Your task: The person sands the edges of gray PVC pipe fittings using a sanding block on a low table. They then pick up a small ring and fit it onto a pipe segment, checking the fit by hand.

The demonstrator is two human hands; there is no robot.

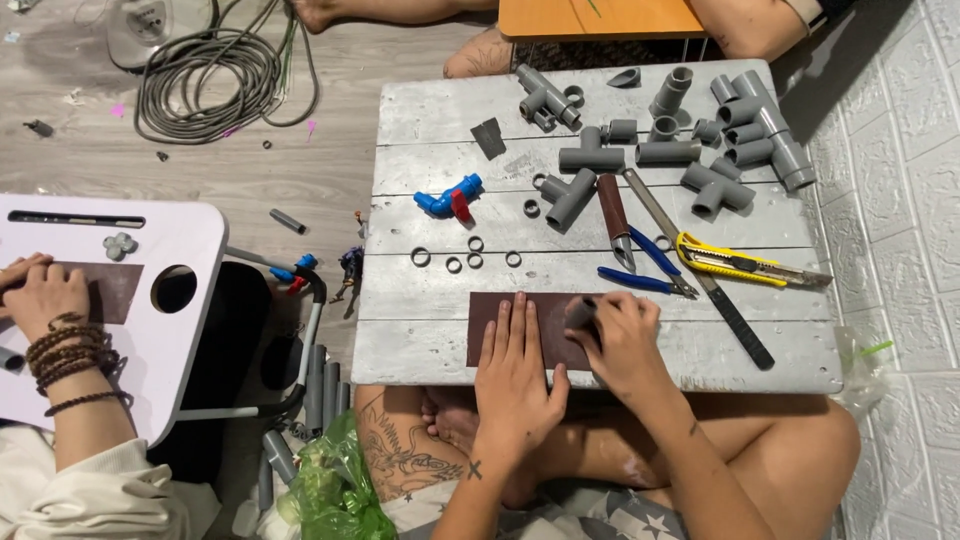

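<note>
A dark brown sheet of sandpaper lies on the near part of a low whitewashed wooden table. My left hand presses flat on the sheet, fingers together and stretched out. My right hand grips a short grey pipe piece and holds its end against the sandpaper. Several small grey rings lie just beyond the sheet.
Grey pipe tees and elbows crowd the table's far half, with a blue valve fitting, a file, blue pliers, a yellow utility knife. Another person's hand rests on sandpaper on a white lap table. Coiled cable lies on the floor.
</note>
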